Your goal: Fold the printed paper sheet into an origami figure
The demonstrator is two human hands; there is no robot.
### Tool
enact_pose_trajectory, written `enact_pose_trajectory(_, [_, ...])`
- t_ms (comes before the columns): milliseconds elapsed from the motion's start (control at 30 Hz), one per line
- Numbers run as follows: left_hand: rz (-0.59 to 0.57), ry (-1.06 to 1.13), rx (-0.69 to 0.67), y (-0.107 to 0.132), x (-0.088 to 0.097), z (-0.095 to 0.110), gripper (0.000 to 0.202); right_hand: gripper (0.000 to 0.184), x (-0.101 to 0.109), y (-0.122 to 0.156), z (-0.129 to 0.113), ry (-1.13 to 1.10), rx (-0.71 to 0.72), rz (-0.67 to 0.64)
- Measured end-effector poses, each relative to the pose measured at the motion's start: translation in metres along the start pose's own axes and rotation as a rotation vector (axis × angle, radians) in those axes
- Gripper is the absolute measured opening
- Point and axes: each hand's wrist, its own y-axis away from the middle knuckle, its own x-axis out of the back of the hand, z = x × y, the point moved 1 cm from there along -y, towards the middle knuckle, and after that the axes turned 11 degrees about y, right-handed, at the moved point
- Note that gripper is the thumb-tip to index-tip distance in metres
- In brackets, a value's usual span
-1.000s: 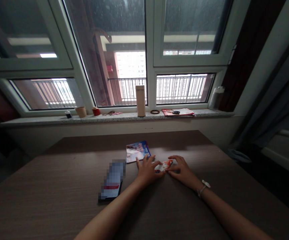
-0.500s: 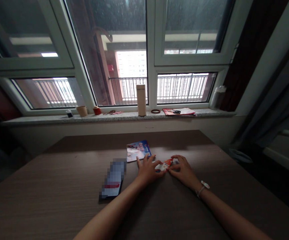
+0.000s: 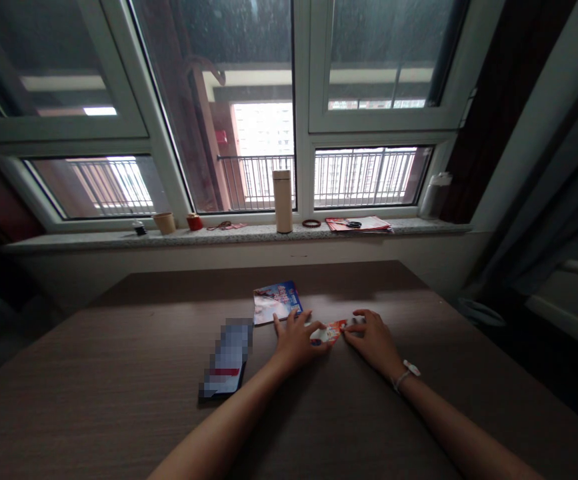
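My left hand holds the paper — seemingly part-folded, remainder unclear; whether my right hand grips, I cannot tell.

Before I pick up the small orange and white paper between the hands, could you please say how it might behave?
The paper looks thin, so it would probably feel light and bend easily. The table has a slight sheen, so a push might slide it, unless the left hand steadies it.

I'm in what looks like a home: beyond my table, a flask and a cup stand on a windowsill; to the table's right hangs a curtain.
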Motion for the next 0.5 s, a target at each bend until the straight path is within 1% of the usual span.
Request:
enact_pose_trajectory(267, [-0.01,0.007,0.012,0.0,0.0008,0.0009,0.045,0.024,-0.0044,-0.001,0.0036,0.101,-0.029,0.07])
enact_pose_trajectory(500, [-0.002,0.027,0.006,0.0011,0.001,0.0011,0.043,0.029,-0.0058,-0.0031,0.0074,0.134,-0.049,0.059])
